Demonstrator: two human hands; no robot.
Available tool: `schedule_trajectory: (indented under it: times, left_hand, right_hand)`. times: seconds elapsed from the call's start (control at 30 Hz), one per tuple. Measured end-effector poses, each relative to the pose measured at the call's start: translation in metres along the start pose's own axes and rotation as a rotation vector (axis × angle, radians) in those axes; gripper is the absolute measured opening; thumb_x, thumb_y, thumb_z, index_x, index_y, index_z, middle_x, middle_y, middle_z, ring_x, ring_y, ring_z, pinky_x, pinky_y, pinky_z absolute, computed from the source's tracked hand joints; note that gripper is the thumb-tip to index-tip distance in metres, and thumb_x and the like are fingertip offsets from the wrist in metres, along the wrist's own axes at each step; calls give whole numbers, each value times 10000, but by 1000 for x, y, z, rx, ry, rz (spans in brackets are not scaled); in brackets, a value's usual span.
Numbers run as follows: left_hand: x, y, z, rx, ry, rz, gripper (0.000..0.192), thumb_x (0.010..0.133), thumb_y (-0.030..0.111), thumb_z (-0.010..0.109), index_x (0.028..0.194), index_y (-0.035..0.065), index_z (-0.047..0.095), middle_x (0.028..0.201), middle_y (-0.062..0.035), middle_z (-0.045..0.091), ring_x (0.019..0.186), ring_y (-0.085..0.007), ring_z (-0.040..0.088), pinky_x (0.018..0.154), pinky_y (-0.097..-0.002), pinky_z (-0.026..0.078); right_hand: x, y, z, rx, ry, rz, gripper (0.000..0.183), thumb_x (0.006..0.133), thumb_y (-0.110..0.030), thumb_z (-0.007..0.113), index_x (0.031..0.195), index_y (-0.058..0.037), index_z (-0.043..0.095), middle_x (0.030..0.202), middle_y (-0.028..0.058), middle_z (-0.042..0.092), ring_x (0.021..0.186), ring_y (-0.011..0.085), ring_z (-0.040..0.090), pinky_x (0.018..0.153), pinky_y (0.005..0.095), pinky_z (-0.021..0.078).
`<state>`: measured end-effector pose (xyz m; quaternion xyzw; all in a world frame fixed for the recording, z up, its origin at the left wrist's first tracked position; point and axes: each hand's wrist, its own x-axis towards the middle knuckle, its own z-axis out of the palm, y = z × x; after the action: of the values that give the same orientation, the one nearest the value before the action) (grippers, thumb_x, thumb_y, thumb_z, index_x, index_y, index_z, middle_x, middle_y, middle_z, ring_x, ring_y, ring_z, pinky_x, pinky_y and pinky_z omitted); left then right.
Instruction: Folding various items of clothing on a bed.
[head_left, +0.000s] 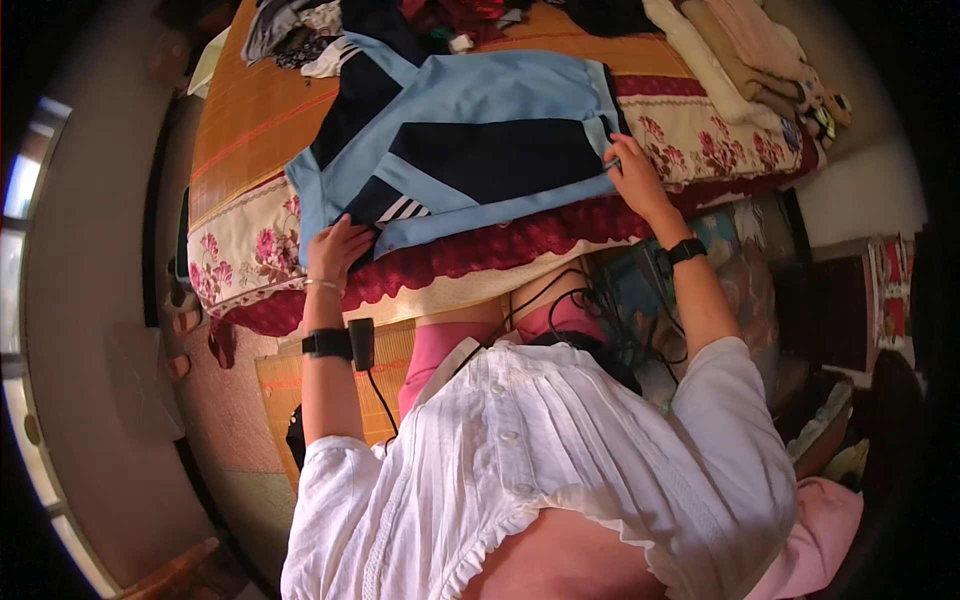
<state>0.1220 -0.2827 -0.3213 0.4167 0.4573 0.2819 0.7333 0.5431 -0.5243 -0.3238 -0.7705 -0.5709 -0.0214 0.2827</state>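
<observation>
A light blue and dark jacket (510, 82) with white stripes lies spread on the bed, its collar end to the left. One dark sleeve (495, 156) is laid lengthwise across the body, its cuff at the right by the hem. My left hand (339, 249) rests on the near shoulder, fingers over the dark fabric; its thumb is hidden, so a grip is unclear. At the opposite end, my right hand (636, 172) pinches the edge near the sleeve's cuff and hem.
The bed carries a woven mat (247, 127) and a floral cover with a dark red ruffle (480, 251). Piled clothes (300, 30) lie at the far left, folded blankets (739, 60) at the far right. Black cables (577, 307) run across my lap, beside the bed edge.
</observation>
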Motion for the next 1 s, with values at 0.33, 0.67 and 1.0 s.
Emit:
schedule_trajectory:
  times: [0.33, 0.67, 1.0]
  left_hand:
    - [-37, -1, -29, 738, 280, 429, 338, 815, 171, 659, 1070, -11, 532, 984, -121, 591, 484, -158, 604, 391, -240, 472]
    - [-43, -5, -17, 581, 146, 322, 359, 813, 74, 632, 1154, 32, 527, 1049, -105, 590, 529, -145, 615, 419, -235, 485]
    - [-33, -10, 0, 894, 346, 532, 458, 764, 90, 663, 1187, 45, 495, 981, -109, 547, 601, -180, 598, 489, -259, 502]
  right_hand:
    - [-23, 64, 17, 382, 246, 538, 569, 760, -345, 678, 1131, 57, 521, 1156, 230, 539, 1104, 315, 514, 918, 376, 401]
    - [-16, 47, -4, 136, 54, 498, 521, 735, -293, 693, 1115, 34, 554, 1087, 206, 588, 1031, 304, 561, 869, 366, 435]
    - [-12, 77, 12, 209, 24, 511, 437, 750, -313, 661, 1071, -26, 586, 1022, 183, 618, 977, 316, 582, 836, 385, 440]
